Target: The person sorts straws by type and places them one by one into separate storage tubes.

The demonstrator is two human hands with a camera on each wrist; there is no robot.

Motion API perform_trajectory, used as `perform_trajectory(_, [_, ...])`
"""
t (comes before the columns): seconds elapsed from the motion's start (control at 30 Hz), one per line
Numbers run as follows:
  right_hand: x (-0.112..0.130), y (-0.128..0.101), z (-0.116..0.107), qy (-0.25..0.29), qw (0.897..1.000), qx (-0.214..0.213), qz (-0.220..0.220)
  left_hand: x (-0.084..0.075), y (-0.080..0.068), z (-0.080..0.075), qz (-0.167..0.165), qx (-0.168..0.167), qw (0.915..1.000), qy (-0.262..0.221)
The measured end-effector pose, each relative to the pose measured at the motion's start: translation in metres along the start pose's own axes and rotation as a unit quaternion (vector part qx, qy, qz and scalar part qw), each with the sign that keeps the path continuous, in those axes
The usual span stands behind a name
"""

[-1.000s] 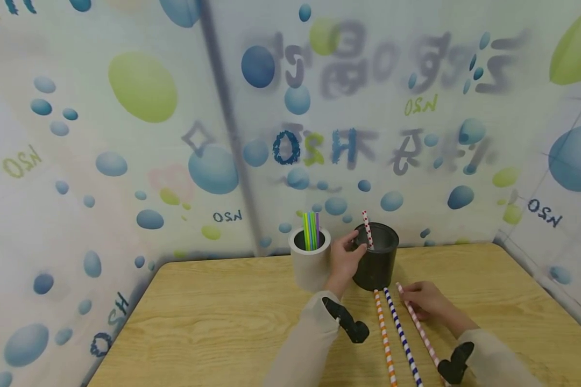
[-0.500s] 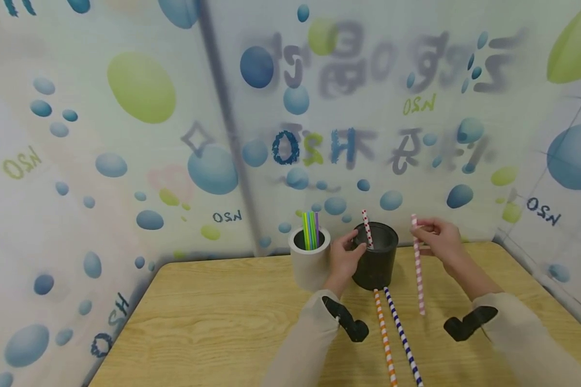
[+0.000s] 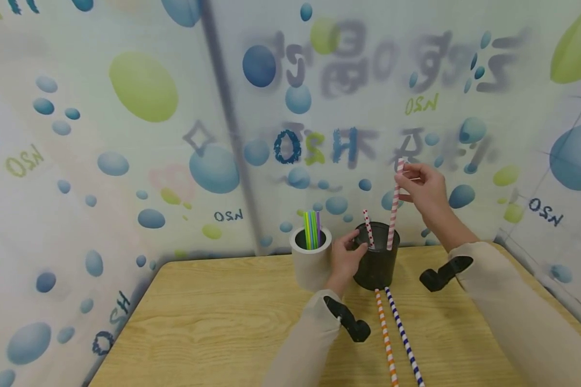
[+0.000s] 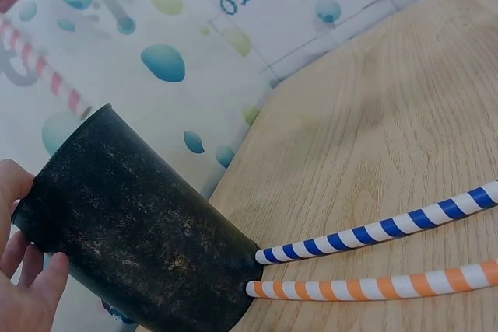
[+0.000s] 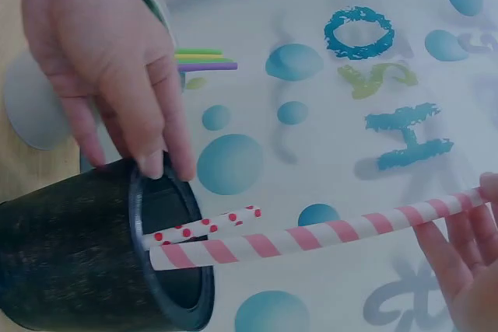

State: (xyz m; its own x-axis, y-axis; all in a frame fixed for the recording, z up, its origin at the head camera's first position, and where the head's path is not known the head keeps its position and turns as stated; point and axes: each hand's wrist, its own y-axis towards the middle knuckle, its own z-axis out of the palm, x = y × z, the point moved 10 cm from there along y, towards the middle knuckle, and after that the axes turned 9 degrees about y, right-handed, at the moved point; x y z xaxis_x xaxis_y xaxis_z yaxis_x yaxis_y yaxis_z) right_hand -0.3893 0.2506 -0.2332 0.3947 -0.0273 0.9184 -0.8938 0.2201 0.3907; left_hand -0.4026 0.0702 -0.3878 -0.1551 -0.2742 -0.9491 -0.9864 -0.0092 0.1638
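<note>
Near the back edge of the wooden table [image 3: 213,317], a black cup [image 3: 377,263] is steadied by the left hand [image 3: 345,258], whose fingers are curled over the near rim, presumably so the cup is kept from tipping while something is fed in. A pink-striped straw [image 3: 394,215] is pinched close to its upper end by the right hand [image 3: 423,188] and held nearly upright, its lower end already past the rim; the high grip leaves the tip free to be aimed. A red-dotted straw [image 3: 367,230] is leaned inside the same cup. Just to the left a white cup [image 3: 311,263] is stood, with green, blue and purple straws [image 3: 311,230] in it. Two more straws, orange-striped [image 3: 384,338] and blue-striped [image 3: 403,336], are laid flat on the table with their far ends at the base of the black cup. From the left wrist view those ends are seen touching the cup wall, which the head view leaves uncertain. From the right wrist view the pink-striped straw [image 5: 311,237] and the dotted one [image 5: 206,227] are seen lying side by side across the opening, and fingertips [image 5: 152,162] on the rim are shown plainly; how deep the pink straw reaches cannot be told, the interior being dark.
</note>
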Motion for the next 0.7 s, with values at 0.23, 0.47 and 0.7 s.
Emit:
perform_trajectory(0.23, [-0.007, 0.013, 0.011, -0.029, 1.0, 0.009, 0.0, 0.001, 0.0, 0.001, -0.009, 0.001, 1.0, 0.0])
perform_trajectory(0.47, [-0.032, 0.011, 0.018, -0.065, 0.996, 0.053, 0.032, 0.0, 0.0, 0.001, 0.0, 0.005, 1.0, 0.002])
perform_trajectory(0.7, [-0.064, 0.005, 0.026, -0.102, 0.985, 0.118, 0.076, 0.001, 0.001, 0.001, 0.009, 0.002, 1.0, 0.001])
